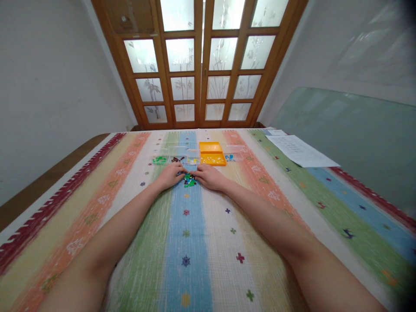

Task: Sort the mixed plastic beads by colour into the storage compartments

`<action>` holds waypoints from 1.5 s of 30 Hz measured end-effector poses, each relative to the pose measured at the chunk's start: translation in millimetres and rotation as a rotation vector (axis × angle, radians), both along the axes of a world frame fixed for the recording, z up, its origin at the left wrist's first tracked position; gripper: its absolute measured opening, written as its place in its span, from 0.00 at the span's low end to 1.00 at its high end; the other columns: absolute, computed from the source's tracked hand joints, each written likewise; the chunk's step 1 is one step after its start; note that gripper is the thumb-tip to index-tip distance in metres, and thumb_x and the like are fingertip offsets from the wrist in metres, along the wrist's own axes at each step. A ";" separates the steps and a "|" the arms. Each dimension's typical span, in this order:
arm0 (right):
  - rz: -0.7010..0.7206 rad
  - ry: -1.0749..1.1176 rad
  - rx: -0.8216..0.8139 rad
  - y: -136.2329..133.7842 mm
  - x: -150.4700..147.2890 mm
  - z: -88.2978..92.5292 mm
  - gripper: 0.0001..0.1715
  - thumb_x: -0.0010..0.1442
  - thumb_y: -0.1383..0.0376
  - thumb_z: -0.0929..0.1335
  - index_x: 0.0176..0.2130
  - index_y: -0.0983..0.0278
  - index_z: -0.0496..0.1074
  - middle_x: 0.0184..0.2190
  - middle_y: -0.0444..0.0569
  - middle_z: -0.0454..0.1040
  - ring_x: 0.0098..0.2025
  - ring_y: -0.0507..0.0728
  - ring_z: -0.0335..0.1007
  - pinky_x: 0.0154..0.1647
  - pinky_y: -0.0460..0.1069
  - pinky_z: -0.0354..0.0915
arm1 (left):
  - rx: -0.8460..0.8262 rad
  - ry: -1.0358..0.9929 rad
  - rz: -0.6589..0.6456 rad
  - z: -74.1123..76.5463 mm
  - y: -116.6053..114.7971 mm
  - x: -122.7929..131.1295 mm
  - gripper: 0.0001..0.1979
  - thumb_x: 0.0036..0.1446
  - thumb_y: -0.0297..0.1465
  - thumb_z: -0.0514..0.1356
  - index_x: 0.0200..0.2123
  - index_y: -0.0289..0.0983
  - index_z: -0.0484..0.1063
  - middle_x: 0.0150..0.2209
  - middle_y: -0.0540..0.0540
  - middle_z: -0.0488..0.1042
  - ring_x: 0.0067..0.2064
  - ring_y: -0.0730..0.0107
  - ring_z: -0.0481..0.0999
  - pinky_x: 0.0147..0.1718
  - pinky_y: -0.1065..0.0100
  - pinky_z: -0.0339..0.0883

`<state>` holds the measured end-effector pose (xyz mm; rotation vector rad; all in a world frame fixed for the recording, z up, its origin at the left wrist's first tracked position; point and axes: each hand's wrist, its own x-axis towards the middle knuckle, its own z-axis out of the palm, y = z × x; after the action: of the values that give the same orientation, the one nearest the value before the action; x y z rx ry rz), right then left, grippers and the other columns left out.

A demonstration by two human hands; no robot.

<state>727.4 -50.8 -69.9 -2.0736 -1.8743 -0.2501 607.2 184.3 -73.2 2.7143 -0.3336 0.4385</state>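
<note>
A small heap of mixed green, blue, white and dark little pieces (190,180) lies on the striped tablecloth between my hands. My left hand (170,175) rests at the heap's left side, with index finger and thumb slightly apart at its edge. From the right, my right hand (209,177) reaches in with fingers stretched towards the heap's top edge. I can make out nothing held in either hand; the pieces are too small to tell their kind. Just beyond my hands stands an open orange box (212,161) with small white pieces in it.
Clear trays hold sorted pieces: green pieces (159,160) and dark brown pieces (177,159) at left, white and yellow pieces (193,160) in the middle, blue pieces (229,157) at right. Paper sheets (300,150) lie at the far right. Wooden doors (200,73) stand behind the table.
</note>
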 end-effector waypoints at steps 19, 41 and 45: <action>-0.069 0.204 0.148 -2.0 10.5 -6.8 0.04 0.68 0.66 0.69 0.43 0.61 0.75 0.40 0.50 0.75 0.45 0.58 0.69 0.48 0.51 0.62 | 0.011 -0.011 0.060 7.0 -10.4 -2.7 0.07 0.61 0.29 0.62 0.38 0.40 0.82 0.39 0.44 0.77 0.45 0.59 0.76 0.47 0.60 0.68; -0.368 0.322 0.423 -6.9 43.9 -12.9 0.08 0.64 0.70 0.66 0.40 0.62 0.75 0.40 0.51 0.78 0.43 0.59 0.72 0.47 0.52 0.65 | -0.005 -0.010 0.069 9.2 -10.3 -3.1 0.09 0.65 0.31 0.59 0.38 0.40 0.80 0.40 0.43 0.77 0.44 0.59 0.76 0.45 0.60 0.68; -0.418 0.299 0.452 -10.2 48.7 -13.2 0.08 0.64 0.71 0.66 0.41 0.63 0.75 0.40 0.52 0.78 0.43 0.60 0.71 0.47 0.52 0.65 | 0.026 -0.020 0.062 10.2 -14.9 -3.1 0.10 0.66 0.32 0.58 0.39 0.39 0.80 0.40 0.43 0.77 0.45 0.59 0.76 0.47 0.59 0.69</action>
<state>776.1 -60.9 -83.2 -2.0191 -1.0814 -0.3958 604.1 169.4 -63.0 2.7531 -0.2632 0.4820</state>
